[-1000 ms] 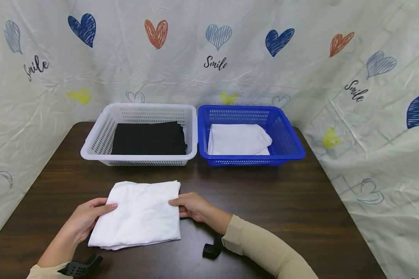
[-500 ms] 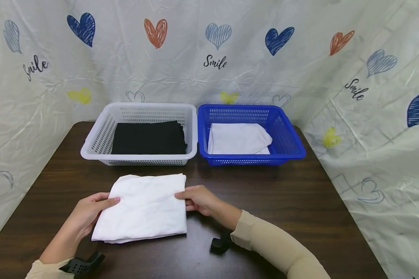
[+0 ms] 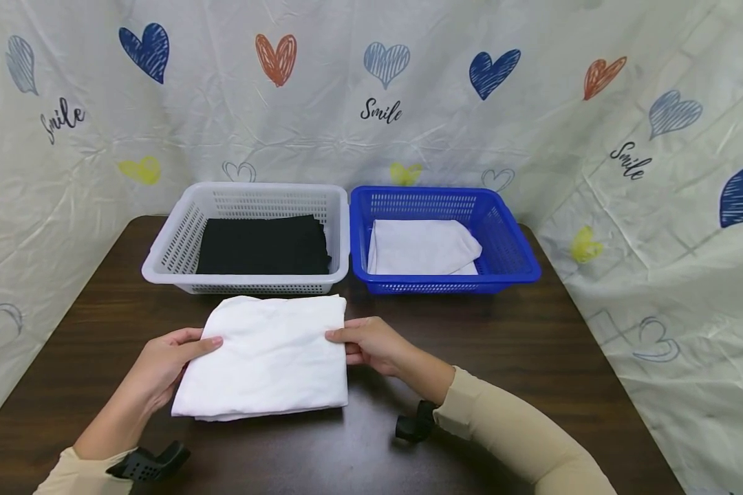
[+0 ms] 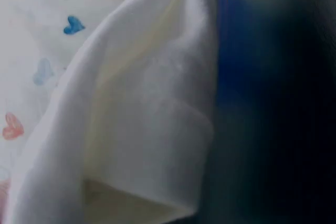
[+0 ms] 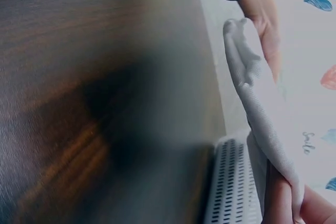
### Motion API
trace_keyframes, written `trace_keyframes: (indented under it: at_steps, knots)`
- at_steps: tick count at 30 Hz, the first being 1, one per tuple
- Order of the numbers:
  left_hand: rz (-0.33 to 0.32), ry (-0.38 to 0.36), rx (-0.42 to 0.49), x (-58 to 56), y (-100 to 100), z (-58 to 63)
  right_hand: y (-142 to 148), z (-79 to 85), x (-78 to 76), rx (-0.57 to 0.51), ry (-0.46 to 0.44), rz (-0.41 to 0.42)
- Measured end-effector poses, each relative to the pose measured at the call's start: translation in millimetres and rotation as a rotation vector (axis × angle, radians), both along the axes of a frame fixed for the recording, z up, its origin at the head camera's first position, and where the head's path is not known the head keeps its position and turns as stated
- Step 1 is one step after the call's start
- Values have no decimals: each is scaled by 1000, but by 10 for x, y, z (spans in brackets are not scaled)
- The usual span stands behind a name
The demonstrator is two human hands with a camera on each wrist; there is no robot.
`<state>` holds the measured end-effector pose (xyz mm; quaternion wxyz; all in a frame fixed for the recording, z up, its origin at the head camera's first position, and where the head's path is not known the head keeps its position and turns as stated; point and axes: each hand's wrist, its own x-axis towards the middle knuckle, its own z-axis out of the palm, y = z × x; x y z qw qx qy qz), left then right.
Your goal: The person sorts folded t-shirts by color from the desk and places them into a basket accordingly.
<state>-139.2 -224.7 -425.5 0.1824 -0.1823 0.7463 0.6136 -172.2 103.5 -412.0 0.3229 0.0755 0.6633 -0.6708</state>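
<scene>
A folded white cloth (image 3: 274, 361) hangs between my two hands, raised over the table in front of the baskets. My left hand (image 3: 166, 361) pinches its left edge, thumb on top and fingers underneath. On the opposite edge, my right hand (image 3: 376, 344) grips it the same way. In the left wrist view the cloth (image 4: 152, 98) fills the middle and its loose layers part at the bottom. From the right wrist the cloth (image 5: 262, 108) shows edge-on, held above the table, with my right hand's fingers (image 5: 279, 198) under it.
Behind the cloth stands a white basket (image 3: 248, 280) holding folded black cloth (image 3: 263, 246). Right beside it is a blue basket (image 3: 446, 280) with folded white cloth (image 3: 421, 246) inside. Both rest on a dark wooden table (image 3: 520, 344), backed by a heart-printed curtain (image 3: 322, 124).
Both hands have carried the white cloth forward and a little to the right, closer to the baskets. Their grip on it looks the same. The baskets have not moved.
</scene>
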Motion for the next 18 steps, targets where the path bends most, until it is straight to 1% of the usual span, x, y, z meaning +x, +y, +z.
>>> trace_keyframes:
  at_steps: [6,11,18]
  knots:
    - [5,19,16,-26,72,89,66,63,-31,25,-1,-13]
    - [-3,20,51,-55,85,159,93,94,-47,7,22,-13]
    - [-27,39,55,-138,122,291,162,238,-93,20,40,-12]
